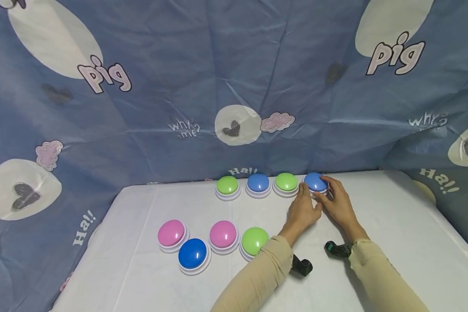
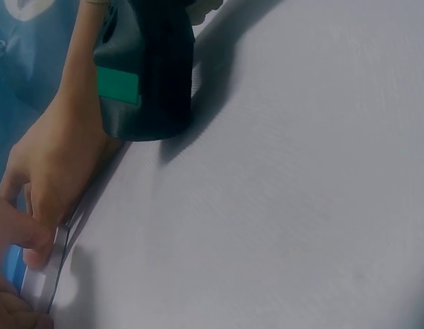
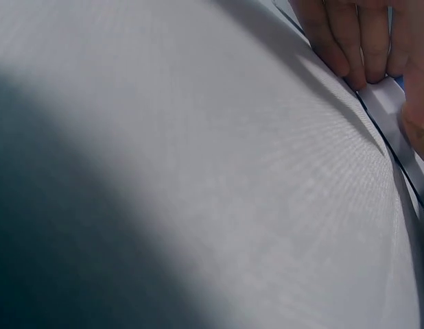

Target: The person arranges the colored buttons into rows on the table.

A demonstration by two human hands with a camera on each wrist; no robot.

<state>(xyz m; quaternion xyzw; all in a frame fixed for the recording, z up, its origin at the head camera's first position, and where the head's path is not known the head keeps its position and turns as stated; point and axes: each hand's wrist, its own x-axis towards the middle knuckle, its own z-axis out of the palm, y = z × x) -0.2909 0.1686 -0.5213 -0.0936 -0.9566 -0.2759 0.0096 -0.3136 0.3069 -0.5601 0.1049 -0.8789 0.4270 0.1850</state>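
A blue domed push button (image 1: pixel 315 181) on a white round base sits at the right end of the back row, between both hands. My right hand (image 1: pixel 338 207) holds it from the right, index finger at the far side and thumb at the near edge. From the left, my left hand (image 1: pixel 302 213) has its fingers along the base and its thumb near the right thumb. In the left wrist view, the white base (image 2: pixel 42 284) shows between the fingers. The right wrist view shows fingertips at the base (image 3: pixel 394 120), with most of the dome hidden.
Left of the hands, the back row continues with a green button (image 1: pixel 286 182), a blue button (image 1: pixel 258 183) and another green button (image 1: pixel 227 185). Nearer are two pink buttons (image 1: pixel 171 232) (image 1: pixel 223 234), a blue one (image 1: pixel 193 254) and a green one (image 1: pixel 254 240), partly behind the left sleeve. A patterned curtain (image 1: pixel 234 78) borders the white table (image 1: pixel 136 268).
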